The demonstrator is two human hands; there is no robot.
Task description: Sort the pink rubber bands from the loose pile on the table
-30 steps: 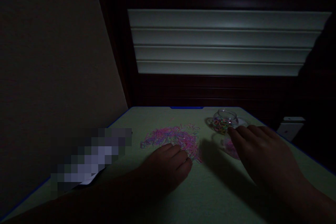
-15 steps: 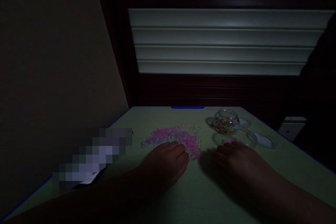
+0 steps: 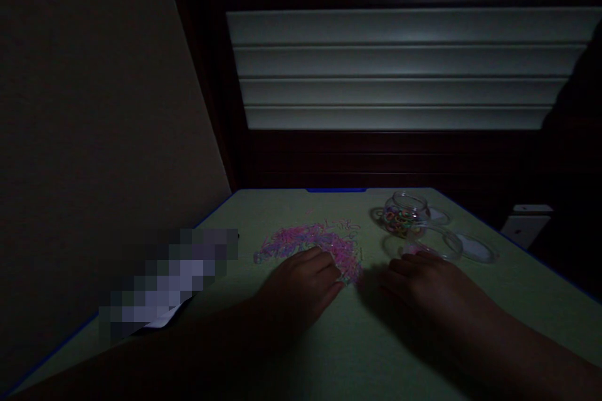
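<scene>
So, it's pretty dim, but here's what I get. Both forearms come in over the front edge of the desk (image 3: 367, 357), a pale green top with a blue rim. The left hand (image 3: 303, 279) sits palm down with its fingers curled onto the near side of the pile of tiny elastic bands (image 3: 308, 241). I can't tell if it's pinching any or just resting on them. The right hand (image 3: 426, 282) lies flat with loose fingers, holding nothing, fingertips just beside the pile's right end.

My worry is that those bands look light and loose, so a sideways sweep of either hand could scatter them toward the left edge. The right hand is also near the clear round dish (image 3: 439, 241), which a careless lift could knock. In this light a stray band would be easy to lose.

The pile is mostly pink with some purple, spread thin around the middle of the desk and ragged at its borders. Farther back toward the right corner stands a small glass jar (image 3: 405, 213) with mixed-colour bands inside. Behind it all is a pale slatted panel (image 3: 399, 69).
</scene>
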